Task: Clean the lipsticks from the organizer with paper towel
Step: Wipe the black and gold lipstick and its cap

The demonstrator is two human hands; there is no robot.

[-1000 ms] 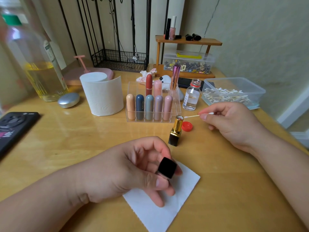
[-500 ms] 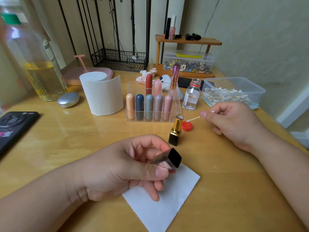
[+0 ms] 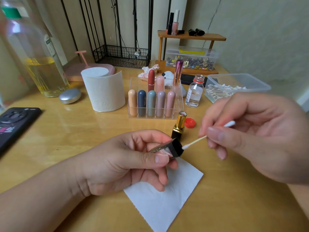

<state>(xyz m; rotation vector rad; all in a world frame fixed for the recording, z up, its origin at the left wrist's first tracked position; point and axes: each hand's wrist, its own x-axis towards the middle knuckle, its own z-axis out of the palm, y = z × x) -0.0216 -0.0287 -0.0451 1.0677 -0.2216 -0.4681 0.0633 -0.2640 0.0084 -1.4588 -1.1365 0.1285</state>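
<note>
Black square lipstick cap [image 3: 173, 148]: we pinch it in our left hand [image 3: 127, 161], thumb and fingers curled round it, above the white paper towel sheet [image 3: 167, 203] lying near us. Our right hand [image 3: 250, 136] pinches a wooden-stemmed cotton swab [image 3: 194, 143] between thumb and forefinger. The swab's left tip is at the cap's dark end, touching or nearly so. We can't tell if that end is the open mouth.

Risks as we see them:
- We grip the swab stem well back from the working tip, so a hard push likely bends or snaps it.
- The cap looks slick. A sideways push from the swab could twist it out of the pinch; the towel below would catch it, so low harm.
- The uncapped gold-and-black lipstick tube [image 3: 179, 126] stands just beyond the cap, between our hands. A careless sweep tips it, smearing the wooden table [image 3: 75, 134] or knocking it into the clear acrylic organizer [image 3: 178, 101] behind.
- The small clear glass bottle [image 3: 194, 92] is open, its red screw cap [image 3: 190, 122] lying beside the tube. A reach to the clear plastic tub of swabs [image 3: 237, 84] passes close by, so it could spill.
</note>
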